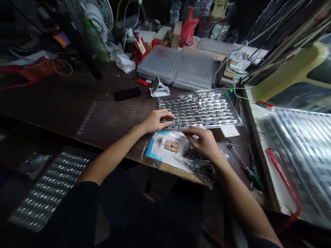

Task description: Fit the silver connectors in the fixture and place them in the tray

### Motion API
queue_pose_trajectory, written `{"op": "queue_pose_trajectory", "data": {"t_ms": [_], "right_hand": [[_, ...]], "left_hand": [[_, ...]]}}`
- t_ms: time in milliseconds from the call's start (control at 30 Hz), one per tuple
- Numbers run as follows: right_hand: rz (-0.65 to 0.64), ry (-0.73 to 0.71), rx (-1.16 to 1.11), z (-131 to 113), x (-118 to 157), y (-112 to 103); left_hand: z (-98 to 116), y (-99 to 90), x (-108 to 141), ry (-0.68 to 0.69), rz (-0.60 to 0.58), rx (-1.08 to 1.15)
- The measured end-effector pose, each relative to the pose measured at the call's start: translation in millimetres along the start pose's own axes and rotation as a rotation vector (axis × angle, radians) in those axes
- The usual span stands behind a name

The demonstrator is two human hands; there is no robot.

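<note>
A clear blister tray [199, 109] lies on the brown worktop, its rows of pockets filled with small metal connectors. My left hand [157, 121] rests on the tray's near left corner, its fingers closed on a small dark part [167, 119]. My right hand [203, 143] is just below the tray's near edge, pinching a small metal piece [195, 137]. Under that hand lies a white and blue packet [165, 148] with a brown label. Loose dark parts [199, 165] sit in a plastic bag beside it.
A screwdriver with a green handle [249, 177] lies to the right. Stacked plastic trays [176, 67] stand at the back, near a black phone [127, 93] and a white stand [159, 88]. More trays [300, 158] lie at the far right, and a fan [95, 13] stands back left.
</note>
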State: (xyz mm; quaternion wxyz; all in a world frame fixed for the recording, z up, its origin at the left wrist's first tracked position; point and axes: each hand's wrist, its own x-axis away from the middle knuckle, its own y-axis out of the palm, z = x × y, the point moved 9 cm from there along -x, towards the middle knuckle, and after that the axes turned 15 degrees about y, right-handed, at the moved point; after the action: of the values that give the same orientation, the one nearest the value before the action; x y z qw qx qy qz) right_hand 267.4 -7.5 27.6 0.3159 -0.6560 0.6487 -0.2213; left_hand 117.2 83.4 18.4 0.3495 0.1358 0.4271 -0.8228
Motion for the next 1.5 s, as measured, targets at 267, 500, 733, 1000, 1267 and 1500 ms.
{"op": "queue_pose_trajectory", "data": {"t_ms": [267, 500, 733, 1000, 1267, 1500], "right_hand": [[-0.01, -0.118, -0.084, 0, 4, 0], [0.012, -0.158, -0.098, -2, 0, 1], [0.02, -0.17, -0.092, -2, 0, -1], [0.008, -0.094, -0.047, 9, 2, 0], [-0.038, -0.08, -0.052, 10, 3, 8], [-0.103, -0.032, -0.043, 12, 4, 22]], "left_hand": [[-24, -2.3, 6, -0.098, 0.129, 0.114], [-15, -16.4, 1, -0.071, 0.157, -0.007], [-11, -13.1, 3, -0.073, 0.11, -0.067], [22, -6.0, 3, -0.041, 0.076, -0.016], [54, 29.3, 68, -0.183, 0.08, -0.036], [48, 39.1, 75, -0.158, 0.101, -0.061]]}}
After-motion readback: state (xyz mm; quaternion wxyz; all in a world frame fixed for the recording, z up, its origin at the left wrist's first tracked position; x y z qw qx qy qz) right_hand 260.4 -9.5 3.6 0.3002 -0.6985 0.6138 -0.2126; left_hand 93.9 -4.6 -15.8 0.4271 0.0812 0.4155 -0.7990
